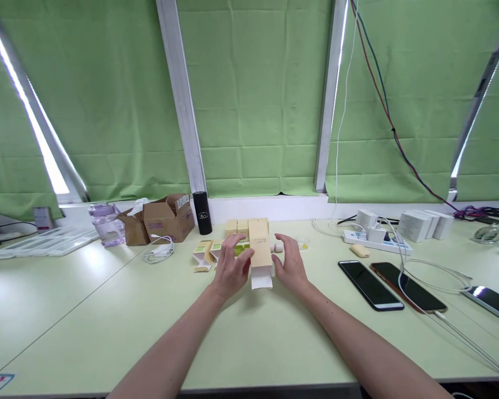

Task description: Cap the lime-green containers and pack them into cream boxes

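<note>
A small pale-yellow carton [260,252] is held in front of me, its near end open with a white flap [261,278] hanging out. My left hand [232,265] grips the carton's left side, the thumb against its face. On the other side, my right hand [290,265] is curved with thumb and fingers apart, the thumb close to the carton's edge; whether it touches is unclear. Several closed yellow cartons [237,226] stand just behind. Left of my left hand lies an open carton [203,255]. Small white items [278,247] show beyond the right fingers.
A brown cardboard box [166,219], black cylinder [202,213], purple bottle [108,226] and white charger with cable [160,252] are at left. Phones [370,285], a power strip [376,242], white boxes [413,226] and loose cables occupy the right side.
</note>
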`<state>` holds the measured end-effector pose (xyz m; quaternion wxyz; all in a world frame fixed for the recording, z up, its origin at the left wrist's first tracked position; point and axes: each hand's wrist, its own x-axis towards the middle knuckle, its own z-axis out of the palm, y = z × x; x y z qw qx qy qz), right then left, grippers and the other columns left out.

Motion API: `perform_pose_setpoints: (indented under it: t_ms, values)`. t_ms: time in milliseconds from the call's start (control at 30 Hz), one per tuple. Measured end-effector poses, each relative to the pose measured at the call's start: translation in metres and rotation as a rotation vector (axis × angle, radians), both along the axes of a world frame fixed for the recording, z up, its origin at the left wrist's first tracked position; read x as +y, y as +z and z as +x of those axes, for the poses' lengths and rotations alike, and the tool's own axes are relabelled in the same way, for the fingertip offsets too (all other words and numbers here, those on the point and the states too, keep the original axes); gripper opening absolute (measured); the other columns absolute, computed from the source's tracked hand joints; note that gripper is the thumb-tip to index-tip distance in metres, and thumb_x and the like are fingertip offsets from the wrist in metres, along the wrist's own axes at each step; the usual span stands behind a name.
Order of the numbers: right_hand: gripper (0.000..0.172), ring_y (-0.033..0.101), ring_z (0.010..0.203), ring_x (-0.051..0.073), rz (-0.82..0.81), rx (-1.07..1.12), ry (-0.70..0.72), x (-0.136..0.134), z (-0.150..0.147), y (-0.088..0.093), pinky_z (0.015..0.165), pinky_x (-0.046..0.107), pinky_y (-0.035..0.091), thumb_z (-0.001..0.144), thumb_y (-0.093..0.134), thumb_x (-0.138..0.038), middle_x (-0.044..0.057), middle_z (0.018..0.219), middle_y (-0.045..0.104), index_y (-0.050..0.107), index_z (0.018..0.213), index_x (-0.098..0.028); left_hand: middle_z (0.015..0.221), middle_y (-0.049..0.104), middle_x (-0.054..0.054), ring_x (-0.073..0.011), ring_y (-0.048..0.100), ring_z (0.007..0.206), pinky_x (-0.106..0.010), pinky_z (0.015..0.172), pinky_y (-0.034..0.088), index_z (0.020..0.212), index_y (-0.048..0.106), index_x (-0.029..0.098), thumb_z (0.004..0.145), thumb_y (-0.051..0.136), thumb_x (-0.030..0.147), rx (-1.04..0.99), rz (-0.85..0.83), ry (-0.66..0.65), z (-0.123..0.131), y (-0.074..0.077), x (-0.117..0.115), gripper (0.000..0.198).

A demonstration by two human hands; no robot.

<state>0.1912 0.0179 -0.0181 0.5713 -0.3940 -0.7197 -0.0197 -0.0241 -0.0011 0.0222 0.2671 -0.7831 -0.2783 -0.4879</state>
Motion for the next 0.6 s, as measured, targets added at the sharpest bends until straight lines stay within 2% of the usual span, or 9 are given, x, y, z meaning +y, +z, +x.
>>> perform_pose_setpoints:
  t_ms: [233, 300, 400, 500, 600]
  values:
    - [0.050, 0.055, 0.118, 0.032, -0.018, -0.020, 0.014, 0.000, -0.003, -0.002, 0.097, 0.053, 0.052, 0.087, 0.051, -0.014, 0.013, 0.127, 0.062, 0.050, 0.137, -0.024, 0.142, 0.050, -0.012, -0.0327, 0.046, 0.139, -0.061, 0.115, 0.041, 0.112, 0.051, 0.030, 0.084, 0.067, 0.022, 0.051, -0.131, -0.002, -0.002, -0.001, -0.003, 0.033]
    - [0.050, 0.055, 0.117, 0.032, -0.015, -0.026, 0.013, -0.001, -0.004, -0.002, 0.097, 0.053, 0.052, 0.087, 0.051, -0.013, 0.013, 0.125, 0.062, 0.051, 0.135, -0.024, 0.142, 0.049, -0.014, -0.0348, 0.045, 0.139, -0.061, 0.114, 0.041, 0.114, 0.050, 0.029, 0.082, 0.071, 0.031, 0.016, -0.171, -0.026, -0.001, 0.000, -0.005, 0.038]
    - [0.050, 0.055, 0.116, 0.033, -0.013, -0.036, 0.016, -0.002, -0.004, 0.000, 0.095, 0.053, 0.053, 0.086, 0.051, -0.011, 0.013, 0.124, 0.062, 0.050, 0.135, -0.024, 0.143, 0.046, -0.018, -0.0377, 0.044, 0.140, -0.060, 0.111, 0.043, 0.123, 0.045, 0.027, 0.078, 0.074, 0.043, -0.076, -0.206, -0.146, 0.002, 0.000, -0.006, 0.056]
    - [0.049, 0.056, 0.116, 0.033, -0.019, -0.047, 0.017, -0.003, -0.004, 0.000, 0.095, 0.053, 0.053, 0.087, 0.053, -0.012, 0.013, 0.124, 0.062, 0.050, 0.135, -0.023, 0.141, 0.046, -0.019, -0.0357, 0.046, 0.139, -0.056, 0.109, 0.046, 0.126, 0.042, 0.024, 0.083, 0.070, 0.040, -0.199, -0.283, -0.239, 0.007, -0.001, -0.006, 0.053]
    - [0.049, 0.055, 0.117, 0.033, -0.025, -0.055, 0.014, -0.002, -0.004, -0.001, 0.095, 0.052, 0.053, 0.088, 0.053, -0.013, 0.013, 0.121, 0.063, 0.049, 0.135, -0.023, 0.136, 0.051, -0.016, -0.0317, 0.051, 0.136, -0.051, 0.110, 0.047, 0.124, 0.045, 0.024, 0.087, 0.069, 0.034, -0.362, -0.403, -0.266, 0.011, -0.005, -0.005, 0.045]
